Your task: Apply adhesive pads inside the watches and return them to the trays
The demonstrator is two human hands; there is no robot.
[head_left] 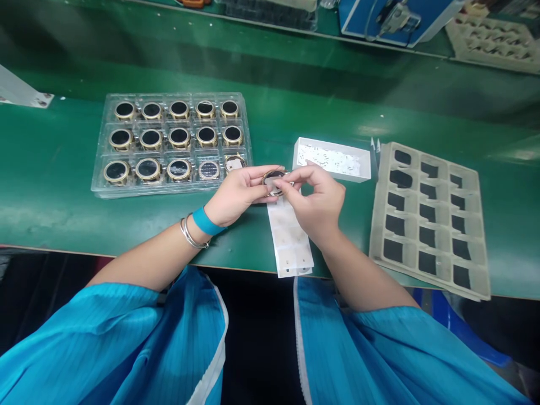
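My left hand grips a round, gold-rimmed watch case by its edge, above a white paper strip. The fingers and thumb of my right hand are pinched together over the face of that watch case; what lies between those fingertips is too small to make out. A pale piece shows inside the ring. Left of my hands, a clear plastic tray holds rows of gold-rimmed watch cases, most with dark faces. The one in its near right corner carries a whitish piece.
A white box with small pale pieces stands behind my right hand. Farther right, a beige compartment tray holds dark square pieces. A blue machine and another beige tray sit on the back ledge. The green table's front edge is close.
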